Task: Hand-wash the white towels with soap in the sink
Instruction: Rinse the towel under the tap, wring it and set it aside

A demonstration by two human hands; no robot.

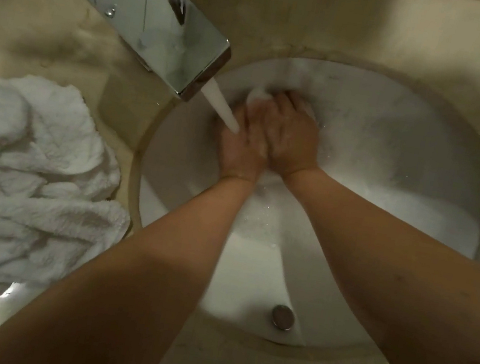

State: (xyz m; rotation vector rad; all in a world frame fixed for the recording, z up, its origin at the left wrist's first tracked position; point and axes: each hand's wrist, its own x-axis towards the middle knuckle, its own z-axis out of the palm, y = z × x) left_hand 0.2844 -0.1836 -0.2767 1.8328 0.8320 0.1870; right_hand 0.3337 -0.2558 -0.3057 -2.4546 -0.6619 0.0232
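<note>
White towels point(34, 180) lie heaped on the surface left of the sink point(423, 167), apparently unwashed. In the basin, under the running faucet point(151, 20), left hand point(241, 153) and right hand point(293, 136) press together around a white soap bar point(259, 94).

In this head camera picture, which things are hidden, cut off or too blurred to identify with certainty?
- White object: mostly covered by the right hand and left hand; soap or cloth, cannot tell.
- Fingers of both hands: overlapped and motion-blurred, so the grip is unclear.
- Towels: cut off by the left edge; their number is unclear.
- Faucet: its base is cut off by the top edge.
</note>
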